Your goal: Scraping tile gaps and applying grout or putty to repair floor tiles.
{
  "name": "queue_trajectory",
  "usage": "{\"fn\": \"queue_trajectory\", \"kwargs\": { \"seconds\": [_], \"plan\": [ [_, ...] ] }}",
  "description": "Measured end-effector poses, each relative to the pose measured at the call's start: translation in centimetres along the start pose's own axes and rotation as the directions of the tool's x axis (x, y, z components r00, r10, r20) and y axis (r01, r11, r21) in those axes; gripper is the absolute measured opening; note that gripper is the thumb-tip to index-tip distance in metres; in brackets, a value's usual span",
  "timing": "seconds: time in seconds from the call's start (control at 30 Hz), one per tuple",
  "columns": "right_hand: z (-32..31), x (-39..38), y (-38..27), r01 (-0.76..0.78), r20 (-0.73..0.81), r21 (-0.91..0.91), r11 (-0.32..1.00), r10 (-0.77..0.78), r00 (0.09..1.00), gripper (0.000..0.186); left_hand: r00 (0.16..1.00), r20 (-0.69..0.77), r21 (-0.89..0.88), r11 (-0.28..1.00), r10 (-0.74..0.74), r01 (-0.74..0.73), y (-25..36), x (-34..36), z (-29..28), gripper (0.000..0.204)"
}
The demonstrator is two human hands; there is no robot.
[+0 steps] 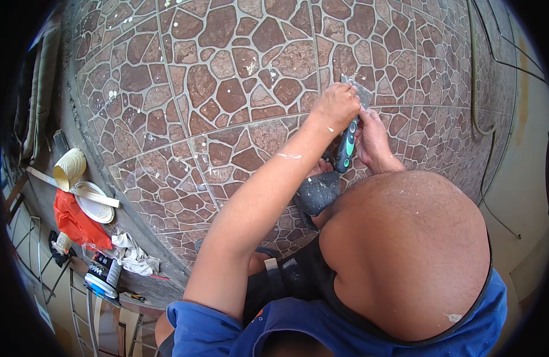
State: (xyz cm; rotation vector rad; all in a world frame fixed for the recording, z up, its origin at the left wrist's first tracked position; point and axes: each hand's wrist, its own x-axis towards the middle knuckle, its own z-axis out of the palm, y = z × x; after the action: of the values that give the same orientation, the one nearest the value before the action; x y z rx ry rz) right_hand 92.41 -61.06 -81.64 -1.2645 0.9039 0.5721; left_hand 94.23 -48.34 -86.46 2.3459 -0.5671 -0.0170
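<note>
A putty knife (347,146) with a black and teal handle and a flat grey metal blade (363,95) is held over the tiled floor, its handle pointing back at me. My left hand (336,106) is closed at the blade's left side, near the neck. Around the right side of the neck my right hand (374,138) is closed, thumb up near the blade. Whether anything else is between the fingers is hidden. White smears mark my left forearm (268,172). A dark, speckled shoe (318,193) shows beneath the handle.
Brown stone-pattern tiles (227,95) carry white spatters. Along the left edge lie a cream cup-like container (70,168), a white oval lid (96,205), a red plastic bag (75,220), a white rag (135,256) and a bucket (101,279). A hose (475,89) runs down the right.
</note>
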Motion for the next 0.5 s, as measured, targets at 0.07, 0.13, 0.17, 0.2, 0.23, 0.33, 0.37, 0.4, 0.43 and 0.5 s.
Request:
{"fn": "queue_trajectory", "kwargs": {
  "seconds": [0.07,0.13,0.17,0.2,0.23,0.33,0.37,0.4,0.43,0.5],
  "plan": [
    [-1.3,-0.3,-0.4,-0.001,-0.023,-0.109,0.994,-0.001,1.0,0.019,0.999,-0.006,0.002,0.999,-0.033,0.033,1.3,-0.1,0.4,0.02],
    [-1.5,-0.8,-0.9,-0.004,-0.042,-0.153,0.988,-0.002,0.999,0.018,0.991,-0.082,-0.033,0.994,-0.102,0.1,2.5,-0.6,0.4,0.019],
    [-1.1,-0.4,-0.2,0.025,-0.034,-0.297,0.954,-0.036,0.999,0.018,0.988,-0.053,0.004,0.989,-0.146,0.146,2.5,-1.7,0.4,0.02],
    [-0.8,0.1,0.7,0.055,-0.017,-0.433,0.9,-0.069,0.997,0.018,0.986,-0.035,0.025,0.986,-0.166,0.167,2.6,-2.9,0.4,0.02],
    [-0.7,1.2,2.5,0.126,0.029,-0.493,0.861,-0.128,0.991,0.018,0.973,-0.032,0.126,0.965,-0.228,0.23,2.7,-4.2,0.4,0.021],
    [-3.0,1.2,-0.1,0.354,0.143,-0.688,0.634,-0.36,0.922,0.019,0.971,-0.107,0.153,0.961,-0.215,0.23,4.8,-2.3,0.7,0.024],
    [-3.2,1.1,-0.4,0.353,0.144,-0.687,0.635,-0.357,0.923,0.019,0.97,-0.118,0.148,0.962,-0.214,0.23,4.8,-2.6,0.8,0.025],
    [-2.2,0.5,-1.5,0.255,0.115,-0.69,0.678,-0.246,0.963,0.019,0.968,-0.129,0.147,0.962,-0.214,0.232,4.6,-2.9,0.7,0.027],
    [-1.6,0.2,-2.0,0.154,0.086,-0.689,0.708,-0.131,0.988,0.02,0.968,-0.128,0.151,0.96,-0.217,0.235,4.6,-3.0,0.6,0.027],
    [-2.2,1.5,-2.3,0.194,0.141,-0.734,0.651,-0.134,0.981,0.021,0.962,-0.115,0.205,0.941,-0.249,0.268,4.7,-2.9,0.6,0.029]
  ]
}}
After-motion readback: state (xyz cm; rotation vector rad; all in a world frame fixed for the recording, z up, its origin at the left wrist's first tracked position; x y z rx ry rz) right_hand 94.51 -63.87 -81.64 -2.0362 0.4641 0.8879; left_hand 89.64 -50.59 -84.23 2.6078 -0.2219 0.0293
